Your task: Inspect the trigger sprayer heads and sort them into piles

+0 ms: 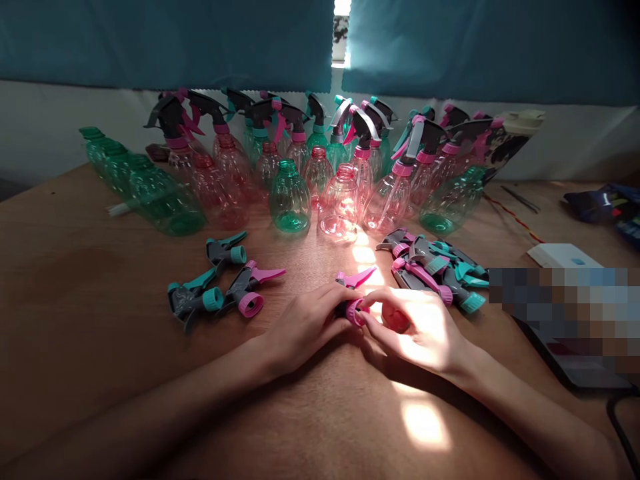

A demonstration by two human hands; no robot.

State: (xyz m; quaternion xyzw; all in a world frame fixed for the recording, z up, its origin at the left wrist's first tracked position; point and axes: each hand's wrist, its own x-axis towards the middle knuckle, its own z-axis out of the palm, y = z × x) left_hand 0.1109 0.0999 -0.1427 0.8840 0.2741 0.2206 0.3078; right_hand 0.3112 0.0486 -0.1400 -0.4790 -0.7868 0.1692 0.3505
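Note:
In the middle of the table, my left hand (313, 320) is closed around a trigger sprayer head (356, 311) with a dark grey body, pink trigger and pink collar. The thumb and fingertips of my right hand (423, 327) pinch at that collar, whose open end faces me. My fingers cover most of the sprayer's body. To the left lie several loose sprayer heads (240, 297) in grey with teal or pink parts. A heap of similar sprayer heads (433, 263) lies just beyond my right hand.
Behind stand clear green bottles (291, 200) and pink bottles (340, 203), several fitted with sprayers. A tablet-like device (565, 363), partly pixelated, and a white box (567, 255) lie at the right. Teal curtains (165, 43) hang behind the table (110, 373).

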